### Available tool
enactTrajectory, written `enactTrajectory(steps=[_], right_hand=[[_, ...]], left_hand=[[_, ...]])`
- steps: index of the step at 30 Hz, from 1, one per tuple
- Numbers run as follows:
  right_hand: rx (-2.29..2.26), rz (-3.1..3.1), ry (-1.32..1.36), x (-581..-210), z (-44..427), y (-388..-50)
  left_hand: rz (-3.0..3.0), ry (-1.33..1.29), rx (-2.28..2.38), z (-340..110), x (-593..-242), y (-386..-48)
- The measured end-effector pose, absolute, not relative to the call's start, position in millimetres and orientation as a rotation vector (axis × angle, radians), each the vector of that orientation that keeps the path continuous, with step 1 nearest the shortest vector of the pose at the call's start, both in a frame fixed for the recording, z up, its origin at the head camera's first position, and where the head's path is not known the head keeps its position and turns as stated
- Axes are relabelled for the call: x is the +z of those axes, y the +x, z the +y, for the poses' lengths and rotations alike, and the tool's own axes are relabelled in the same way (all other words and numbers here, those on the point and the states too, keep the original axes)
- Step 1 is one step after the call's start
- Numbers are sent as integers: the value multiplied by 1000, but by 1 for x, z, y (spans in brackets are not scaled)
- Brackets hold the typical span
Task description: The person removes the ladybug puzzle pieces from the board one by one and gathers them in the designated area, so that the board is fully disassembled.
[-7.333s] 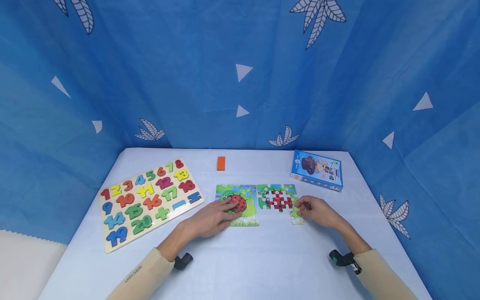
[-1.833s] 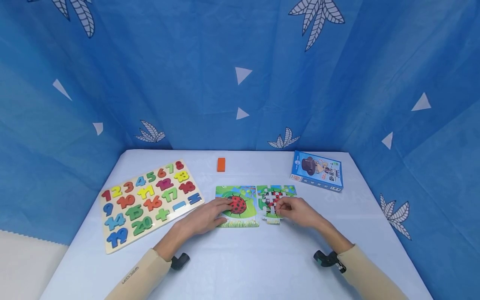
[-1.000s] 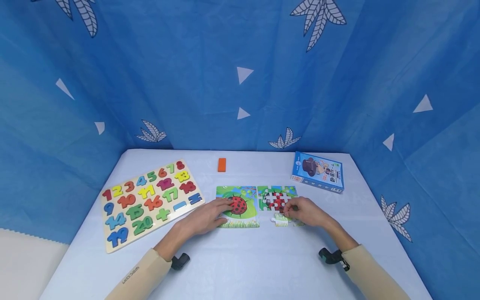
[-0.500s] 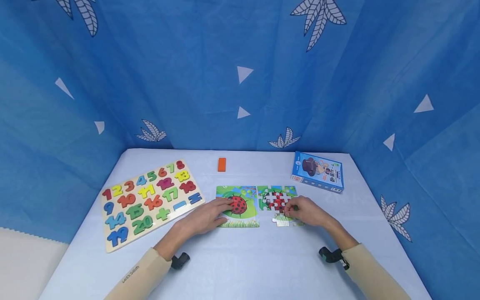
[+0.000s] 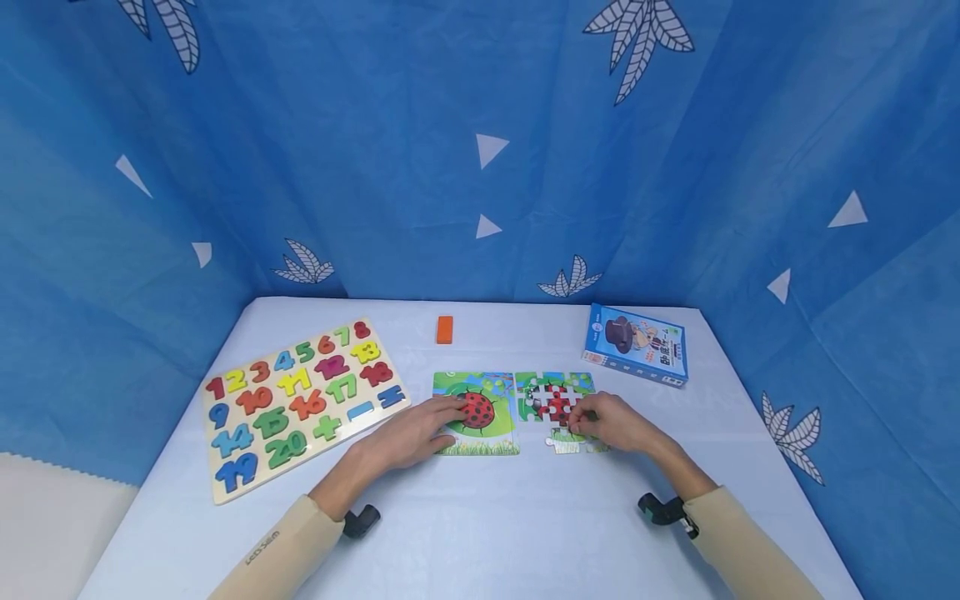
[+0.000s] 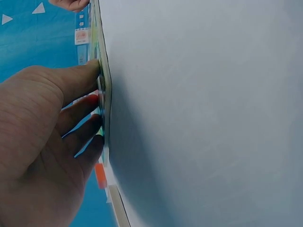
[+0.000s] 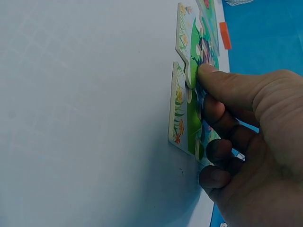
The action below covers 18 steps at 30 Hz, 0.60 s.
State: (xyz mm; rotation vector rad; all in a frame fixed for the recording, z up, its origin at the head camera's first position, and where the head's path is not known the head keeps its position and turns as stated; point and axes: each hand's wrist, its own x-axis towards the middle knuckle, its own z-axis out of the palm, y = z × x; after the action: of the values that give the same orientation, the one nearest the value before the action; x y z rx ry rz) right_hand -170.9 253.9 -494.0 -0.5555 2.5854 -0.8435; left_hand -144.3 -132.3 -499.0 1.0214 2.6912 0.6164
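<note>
My left hand (image 5: pixel 414 432) rests its fingertips on a ladybug picture board (image 5: pixel 489 433). In the left wrist view the thumb and fingers of that left hand (image 6: pixel 52 118) touch the board's face. Directly right of it lies a partly joined ladybug jigsaw (image 5: pixel 529 408), its upper rows together with gaps showing white. My right hand (image 5: pixel 613 422) pinches a grassy puzzle piece (image 5: pixel 562 444) at the jigsaw's lower edge. In the right wrist view the thumb covers the top of this puzzle piece (image 7: pixel 183 35), which lies against a flowered corner piece (image 7: pixel 179 101). The right fingers hide part of the jigsaw.
A wooden number board (image 5: pixel 300 400) with coloured numerals lies at the left. An orange block (image 5: pixel 445 330) is behind the picture board. A blue game box (image 5: pixel 636 343) lies at the back right. Blue curtains (image 5: pixel 480 167) enclose the white table (image 5: pixel 480 533).
My right hand has carried the grassy piece from the jigsaw's lower left rightward, beside the corner piece. Over the last half second it barely moves. The left hand stays on the picture board.
</note>
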Motion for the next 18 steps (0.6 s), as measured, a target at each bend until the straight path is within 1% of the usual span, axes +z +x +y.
enactTrajectory(steps=[18], right_hand=[[-876,2596,-559,-493,251,-167]], left_hand=[[2693,1041,626,-134,-501,-146]])
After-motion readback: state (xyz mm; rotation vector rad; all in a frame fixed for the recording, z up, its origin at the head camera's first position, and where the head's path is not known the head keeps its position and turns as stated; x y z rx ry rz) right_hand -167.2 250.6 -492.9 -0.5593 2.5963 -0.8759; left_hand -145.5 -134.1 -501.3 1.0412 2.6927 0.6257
